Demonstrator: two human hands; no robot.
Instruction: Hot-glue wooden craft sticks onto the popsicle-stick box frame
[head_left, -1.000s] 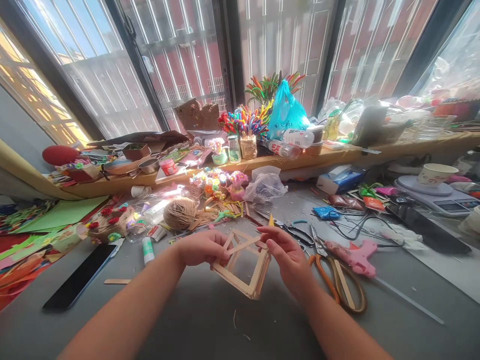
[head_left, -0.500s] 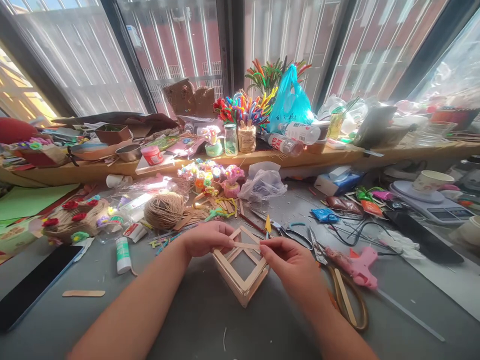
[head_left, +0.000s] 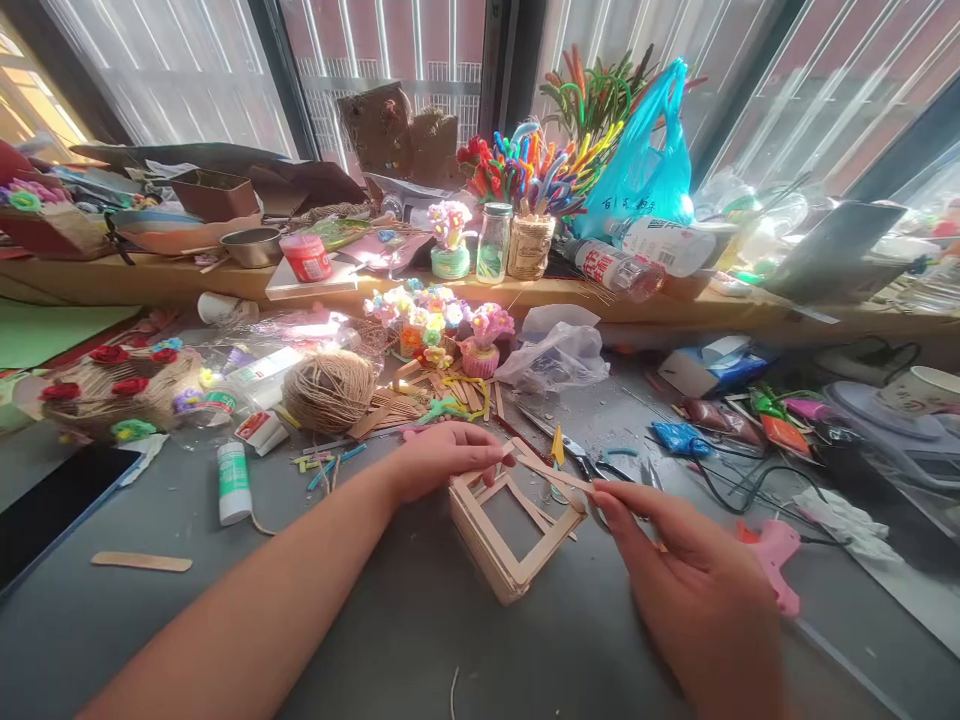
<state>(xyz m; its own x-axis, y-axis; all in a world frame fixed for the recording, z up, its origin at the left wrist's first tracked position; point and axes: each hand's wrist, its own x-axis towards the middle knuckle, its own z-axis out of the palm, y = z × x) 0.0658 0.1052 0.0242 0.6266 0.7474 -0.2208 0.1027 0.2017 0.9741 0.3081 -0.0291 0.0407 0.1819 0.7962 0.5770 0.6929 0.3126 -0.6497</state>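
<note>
A small box-like frame (head_left: 481,535) built from stacked craft sticks sits on the grey table, one corner toward me. My left hand (head_left: 450,462) is closed on its far left corner, fingertips curled over the top edge. My right hand (head_left: 675,550) pinches the end of a loose craft stick (head_left: 556,471), which slants above the frame's far right side. The stick's other end comes close to the left fingertips; whether they touch it I cannot tell. Scissors (head_left: 577,455) lie behind the frame. A pink glue gun (head_left: 780,560) is partly hidden behind my right hand.
On the left lie a single craft stick (head_left: 142,562), a glue stick (head_left: 234,485) and a phone (head_left: 64,510). Farther back are a twine ball (head_left: 328,390) and pipe-cleaner flowers (head_left: 487,335). A crowded ledge (head_left: 420,292) runs below the window. Black cable (head_left: 739,500) crosses the right side.
My right hand has moved right and nearer, drawing the loose stick from across the frame toward its right side. The frame has turned slightly. The whole view has shifted.
</note>
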